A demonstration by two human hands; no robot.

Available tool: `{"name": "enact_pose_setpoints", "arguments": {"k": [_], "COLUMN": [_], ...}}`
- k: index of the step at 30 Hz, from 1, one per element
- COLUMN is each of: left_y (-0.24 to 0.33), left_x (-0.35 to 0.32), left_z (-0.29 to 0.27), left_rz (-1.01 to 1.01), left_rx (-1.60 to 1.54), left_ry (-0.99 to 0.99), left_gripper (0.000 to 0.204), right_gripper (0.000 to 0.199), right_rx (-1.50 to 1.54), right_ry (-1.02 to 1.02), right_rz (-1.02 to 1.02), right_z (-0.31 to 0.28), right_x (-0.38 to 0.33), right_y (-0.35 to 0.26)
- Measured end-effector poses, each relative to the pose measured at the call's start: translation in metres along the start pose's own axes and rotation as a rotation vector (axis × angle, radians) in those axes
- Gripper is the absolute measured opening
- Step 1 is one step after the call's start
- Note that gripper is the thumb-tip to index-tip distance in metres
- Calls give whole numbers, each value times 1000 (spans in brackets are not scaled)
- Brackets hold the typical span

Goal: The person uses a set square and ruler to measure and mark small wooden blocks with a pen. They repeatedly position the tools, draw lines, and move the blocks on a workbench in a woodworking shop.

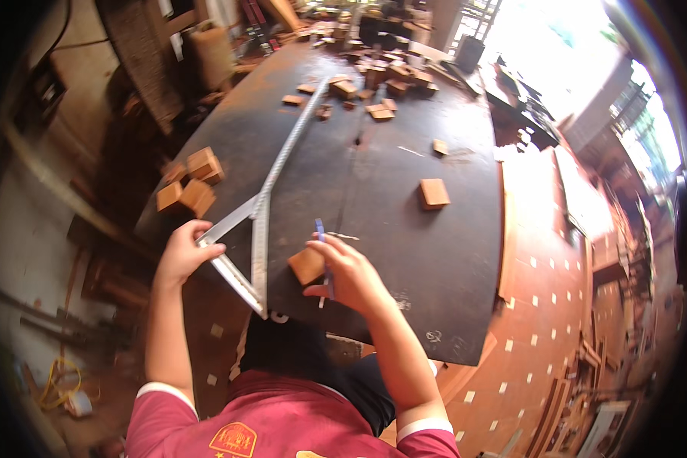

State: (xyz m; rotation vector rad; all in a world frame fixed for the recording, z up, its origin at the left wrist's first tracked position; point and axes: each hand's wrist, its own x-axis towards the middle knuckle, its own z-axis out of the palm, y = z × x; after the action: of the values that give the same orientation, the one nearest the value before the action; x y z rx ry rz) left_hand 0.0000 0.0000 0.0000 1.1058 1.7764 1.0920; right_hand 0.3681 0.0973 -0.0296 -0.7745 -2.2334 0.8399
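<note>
The left hand (183, 253) is closed on the metal triangle (259, 248) at its corner. The right hand (349, 273) pinches a blue pen (319, 227), just beside a wooden block (305, 266).

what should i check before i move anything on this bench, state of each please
1. Left hand gripping the metal frame: ok, thumb and fingers at its left corner.
2. Blue pen-like tool in the right hand: ok.
3. Tool's tip touching the wooden block beside it: cannot tell.
4. Frame's long arm well clear of the far blocks: not ok, some lie close to its far end.
5. Left hand apart from the left pile of blocks: cannot tell, they are very near.
6. Single block on the right clear of both hands: ok.
</note>
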Motion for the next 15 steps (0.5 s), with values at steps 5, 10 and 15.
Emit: {"name": "enact_pose_setpoints", "arguments": {"k": [5,10,15], "left_y": [12,0,-10], "left_x": [10,-23,-57], "left_z": [6,-15,-38], "left_rz": [-199,-194,-43], "left_rx": [-190,-337,-673], "left_ry": [-144,-33,3], "left_gripper": [22,17,22], "right_gripper": [71,67,67], "right_rx": [27,-7,-49], "right_ry": [-58,-43,-35], "right_rz": [-41,-33,-20], "right_z": [-11,-6,-5], "right_x": [-2,-7,-5], "right_y": [10,7,3]}}
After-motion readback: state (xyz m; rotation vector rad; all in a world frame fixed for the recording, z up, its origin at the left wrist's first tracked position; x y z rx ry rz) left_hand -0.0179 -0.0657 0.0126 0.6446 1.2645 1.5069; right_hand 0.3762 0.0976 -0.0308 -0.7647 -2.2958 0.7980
